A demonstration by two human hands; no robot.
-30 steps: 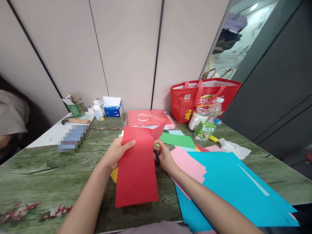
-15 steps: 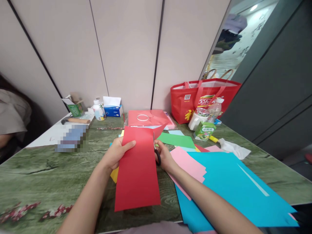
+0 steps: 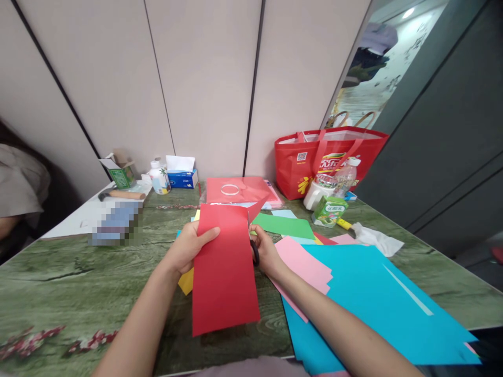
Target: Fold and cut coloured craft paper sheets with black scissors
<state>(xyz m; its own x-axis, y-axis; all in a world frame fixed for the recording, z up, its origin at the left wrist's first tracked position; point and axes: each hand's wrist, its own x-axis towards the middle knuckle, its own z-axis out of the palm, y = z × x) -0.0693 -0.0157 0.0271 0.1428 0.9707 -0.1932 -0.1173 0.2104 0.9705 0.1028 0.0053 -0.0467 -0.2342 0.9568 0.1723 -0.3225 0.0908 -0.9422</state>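
Observation:
A red sheet of paper (image 3: 226, 272) is held up over the green table. My left hand (image 3: 187, 250) pinches its left edge near the top, thumb on the front. My right hand (image 3: 267, 252) is closed on black-handled scissors (image 3: 254, 250) at the sheet's right edge. The blades point up toward the top of the sheet, where a narrow red strip (image 3: 257, 208) bends off to the right. A yellow sheet (image 3: 186, 281) peeks out below my left hand.
Pink paper (image 3: 304, 264), a big blue sheet (image 3: 377, 303) and green paper (image 3: 285, 225) lie to the right. A red plastic folder (image 3: 239, 189), red bag (image 3: 328, 154), green carton (image 3: 329, 210), tissue box (image 3: 181, 173) and bottle (image 3: 159, 178) stand behind. A person (image 3: 18, 183) sits far left.
The scissors have worked further up the sheet's right edge. The lower end of the red sheet has swung slightly to the right. Both hands stay in nearly the same place.

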